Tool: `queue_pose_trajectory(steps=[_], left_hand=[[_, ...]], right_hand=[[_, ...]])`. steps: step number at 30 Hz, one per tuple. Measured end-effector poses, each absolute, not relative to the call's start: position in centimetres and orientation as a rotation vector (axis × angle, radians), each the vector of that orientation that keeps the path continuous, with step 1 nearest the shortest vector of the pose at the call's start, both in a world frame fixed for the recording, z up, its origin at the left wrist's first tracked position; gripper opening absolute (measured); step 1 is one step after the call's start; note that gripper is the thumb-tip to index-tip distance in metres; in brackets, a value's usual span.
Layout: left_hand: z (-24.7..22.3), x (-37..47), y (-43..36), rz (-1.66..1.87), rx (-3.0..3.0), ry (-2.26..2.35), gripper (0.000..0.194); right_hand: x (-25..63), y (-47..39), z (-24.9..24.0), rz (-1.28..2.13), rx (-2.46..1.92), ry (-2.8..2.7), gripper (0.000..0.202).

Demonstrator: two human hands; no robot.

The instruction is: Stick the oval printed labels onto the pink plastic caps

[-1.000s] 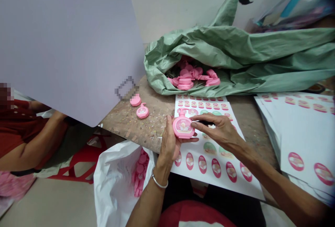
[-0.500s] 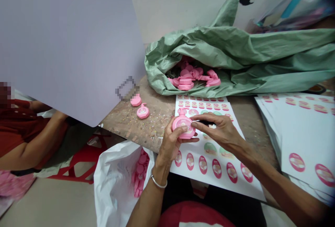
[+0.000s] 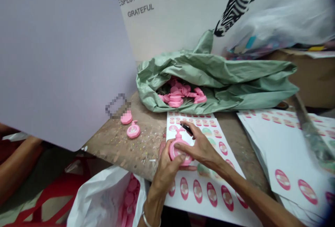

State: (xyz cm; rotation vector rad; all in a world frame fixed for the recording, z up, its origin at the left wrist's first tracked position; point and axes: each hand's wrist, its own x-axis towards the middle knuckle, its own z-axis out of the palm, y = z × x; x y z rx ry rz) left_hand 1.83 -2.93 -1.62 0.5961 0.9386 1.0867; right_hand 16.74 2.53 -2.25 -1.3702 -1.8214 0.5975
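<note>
A pink pump-bottle piece (image 3: pixel 178 145) is gripped by my left hand (image 3: pixel 166 166), fingers around its left side and underneath, over the sticker sheet (image 3: pixel 195 209). My right hand (image 3: pixel 200 145) presses its thumb on the front of the piece, while its fingers hold a thin black tool (image 3: pixel 186 128) beside the pump top. The label on the front is partly hidden by both thumbs. Left of the sheet, a labelled pink bottle piece (image 3: pixel 133 130) lies on the table (image 3: pixel 112 143), with another pink piece (image 3: pixel 126 118) just behind it.
A green bag (image 3: pixel 235 80) holding pink pieces (image 3: pixel 176 99) lies behind the sheet. Stacked sticker sheets (image 3: pixel 274 150) are at right. A white sack (image 3: pixel 96 192) with pink pieces stands below the table edge. A large pale panel (image 3: pixel 60 56) and another person's arm (image 3: pixel 21 164) are at left.
The view has shifted, so the scene sits lower. My right thumb has moved onto the front of the piece, and the black tool now points up and left near the pump.
</note>
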Motion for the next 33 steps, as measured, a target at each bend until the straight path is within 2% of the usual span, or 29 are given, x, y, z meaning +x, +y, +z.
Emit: queue_pose_trajectory(steps=[3, 8, 12, 16, 19, 22, 25, 31, 33], left_hand=[[-2.9, 0.6, -2.9, 1.093, 0.588, 0.991, 0.055], [-6.0, -4.4, 0.0, 1.209, 0.661, 1.439, 0.053], [-7.1, -8.3, 3.7, 1.251, 0.963, 1.917, 0.051], [-6.0, -9.4, 5.6, 1.206, 1.29, 2.21, 0.048], [-4.9, -8.4, 5.3, 1.434, 1.531, 2.338, 0.047], [-4.4, -6.2, 4.3, 1.536, 1.56, 2.078, 0.029], [-4.5, -3.6, 3.4, 1.423, 1.425, 1.773, 0.018], [-3.8, 0.7, 2.9, 1.318, 1.042, 1.37, 0.03], [-3.1, 2.0, 2.4, 1.283, 0.878, 1.217, 0.036]], right_hand=[[17.9, 6.0, -4.1, 0.513, -1.471, -1.758, 0.064], [20.7, 15.0, -4.9, 0.354, -1.808, -1.759, 0.036], [18.7, 21.0, -4.5, 0.302, -1.858, -1.858, 0.044], [16.4, 23.9, -5.3, 0.287, -1.933, -1.943, 0.058], [16.5, 24.3, -5.9, 0.257, -1.961, -1.994, 0.048], [18.0, 23.9, -5.5, 0.213, -1.942, -2.028, 0.033], [20.2, 22.6, -4.0, 0.165, -1.904, -1.996, 0.029], [22.9, 15.1, -1.0, 0.178, -1.707, -1.902, 0.045], [22.5, 11.2, -1.0, 0.142, -1.552, -1.889, 0.039]])
